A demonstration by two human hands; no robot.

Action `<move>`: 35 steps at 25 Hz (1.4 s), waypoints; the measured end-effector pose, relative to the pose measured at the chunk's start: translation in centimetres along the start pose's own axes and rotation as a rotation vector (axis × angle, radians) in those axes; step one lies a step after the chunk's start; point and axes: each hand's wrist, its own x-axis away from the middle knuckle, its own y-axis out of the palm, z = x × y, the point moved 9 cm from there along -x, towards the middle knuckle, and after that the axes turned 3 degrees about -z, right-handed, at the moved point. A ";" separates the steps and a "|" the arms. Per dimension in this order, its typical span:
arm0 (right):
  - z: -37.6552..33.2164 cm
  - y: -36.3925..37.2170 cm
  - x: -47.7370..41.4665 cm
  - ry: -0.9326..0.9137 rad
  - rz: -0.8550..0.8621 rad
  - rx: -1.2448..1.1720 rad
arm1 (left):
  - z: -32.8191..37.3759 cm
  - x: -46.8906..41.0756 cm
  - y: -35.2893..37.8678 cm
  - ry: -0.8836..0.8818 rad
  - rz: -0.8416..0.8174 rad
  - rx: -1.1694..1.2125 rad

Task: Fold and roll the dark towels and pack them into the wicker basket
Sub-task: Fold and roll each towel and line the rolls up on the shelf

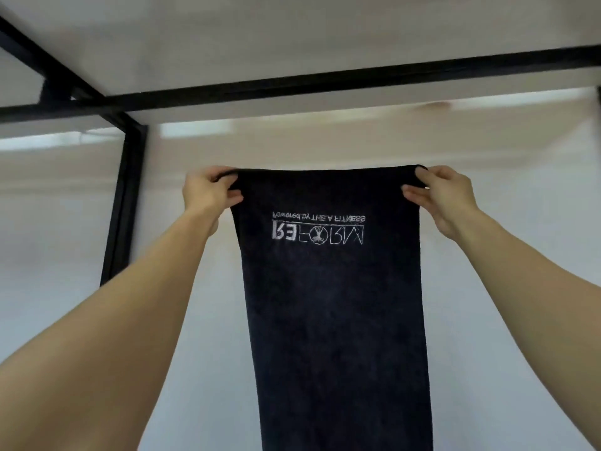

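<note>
The towel (331,304) hangs between the left hand (208,193) and right hand (445,196) (each at a top corner), before the frame (126,196).

Both your bare arms raised, stretched up and forward, forearms angling inward. Your left hand (208,193) pinches top left corner of dark terry towel with white lettering (331,304), fingers curled over its edge. Your right hand (445,198) pinches top right corner likewise. Hands level, well apart.

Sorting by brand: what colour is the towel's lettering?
White lettering on a near-black towel, clearest in the head view.
</note>
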 end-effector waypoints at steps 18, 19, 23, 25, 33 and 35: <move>-10.0 3.0 20.9 0.036 -0.035 0.284 | 8.9 14.1 -14.9 0.056 -0.065 0.001; -9.6 2.9 22.6 0.074 -0.028 0.293 | 7.9 15.2 -15.8 0.022 -0.085 -0.023; -5.1 1.1 29.1 0.256 -0.042 0.407 | 0.9 21.7 -18.4 -0.159 -0.159 -0.066; -0.6 -0.4 32.8 0.376 -0.087 0.516 | -4.3 26.5 -19.7 -0.286 -0.195 -0.154; 22.1 -7.8 55.3 1.011 -0.270 0.814 | -25.3 49.3 -24.5 -0.807 -0.472 -0.689; 24.8 -7.6 55.9 1.030 -0.316 0.829 | -27.7 49.8 -24.2 -0.818 -0.511 -0.720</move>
